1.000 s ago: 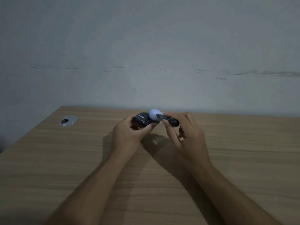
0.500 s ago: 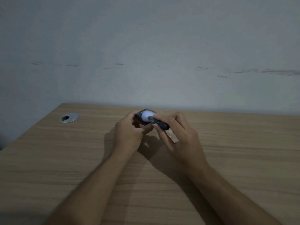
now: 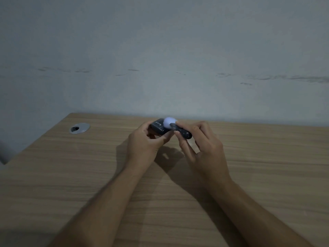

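Fingers of the left hand clasp the dark case steady for the brush pinched by the right hand at 3 o'clock.

You face a wooden table with a pale, straight grain. A round metal cable cover sits near its far left corner. Behind the table rises a plain grey wall, marked with faint dark scuffs. The light is dim.

The dark box in the left hand bears pale capitals on its top face; they read roughly "WISE", though the first letter is too blurred to be sure.
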